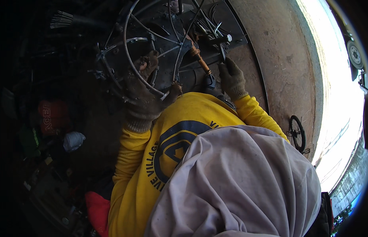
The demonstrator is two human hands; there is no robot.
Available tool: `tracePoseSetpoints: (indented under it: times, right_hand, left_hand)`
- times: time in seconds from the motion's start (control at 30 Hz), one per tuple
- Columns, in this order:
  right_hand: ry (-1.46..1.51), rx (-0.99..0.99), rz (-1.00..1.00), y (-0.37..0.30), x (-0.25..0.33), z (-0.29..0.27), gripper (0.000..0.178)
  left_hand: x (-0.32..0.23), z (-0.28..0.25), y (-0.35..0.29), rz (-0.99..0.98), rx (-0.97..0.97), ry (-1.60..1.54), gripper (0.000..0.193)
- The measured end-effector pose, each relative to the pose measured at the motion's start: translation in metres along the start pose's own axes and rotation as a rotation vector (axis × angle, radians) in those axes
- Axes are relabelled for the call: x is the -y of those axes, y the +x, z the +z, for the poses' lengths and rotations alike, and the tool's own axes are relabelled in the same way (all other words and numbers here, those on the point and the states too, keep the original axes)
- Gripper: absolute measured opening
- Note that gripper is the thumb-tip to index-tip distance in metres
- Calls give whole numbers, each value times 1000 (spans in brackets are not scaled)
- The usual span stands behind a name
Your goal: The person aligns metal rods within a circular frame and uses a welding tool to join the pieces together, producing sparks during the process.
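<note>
A round frame of welded metal rods (126,37), with curved ribs meeting at a crossing, stands over a dark work surface. My left hand (142,96), in a dirty brown knit glove, grips the frame's near side, and part of the ring passes in front of the fingers. To the right, my right hand (232,79), in a similar glove, pinches a thin flat metal strip (222,53) that points away from me. Between the hands lies an orange-brown rod-shaped tool (199,59) with a black end.
Bent metal strips (209,25) are heaped on the dark metal table (237,29), beside a dark bar with a bright round end (221,40). A bundle of rods (62,19) lies far left. Left are a red bag (53,116) and white bundle (74,141); right, a bicycle wheel (297,133).
</note>
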State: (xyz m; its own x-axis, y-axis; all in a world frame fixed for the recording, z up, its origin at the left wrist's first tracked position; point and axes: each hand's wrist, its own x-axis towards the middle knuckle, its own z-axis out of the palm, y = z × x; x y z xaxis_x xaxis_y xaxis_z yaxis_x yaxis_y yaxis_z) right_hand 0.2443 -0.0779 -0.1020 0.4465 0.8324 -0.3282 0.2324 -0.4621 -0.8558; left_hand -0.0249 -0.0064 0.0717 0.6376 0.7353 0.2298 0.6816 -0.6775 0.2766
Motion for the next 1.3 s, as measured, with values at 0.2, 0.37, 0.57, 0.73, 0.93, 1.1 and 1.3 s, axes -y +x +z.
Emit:
tracePoseSetpoints:
  times: [0.2, 0.37, 0.57, 0.73, 0.93, 1.1, 1.3]
  right_hand:
    - [-27, 101, -284, -8, 32, -7, 38]
    - [-392, 180, -696, 6, 60, -11, 37]
    - [-518, 242, -870, 10, 96, -12, 40]
    - [-609, 259, -849, 12, 103, -13, 39]
    - [-457, 261, -979, 13, 118, -20, 36]
    - [-586, 306, -916, 15, 118, -20, 34]
    - [-505, 232, -973, 15, 115, -21, 29]
  left_hand:
    - [0, 36, -8, -94, -149, -185, 84]
    - [-6, 25, 10, 38, -185, -87, 81]
    - [-11, 28, 11, -24, -134, -194, 81]
    - [-8, 29, 9, -57, -180, -231, 80]
    - [-15, 15, 14, -55, -155, -98, 82]
    - [-9, 23, 13, -85, -163, -169, 83]
    - [-13, 20, 16, -54, -212, -89, 81]
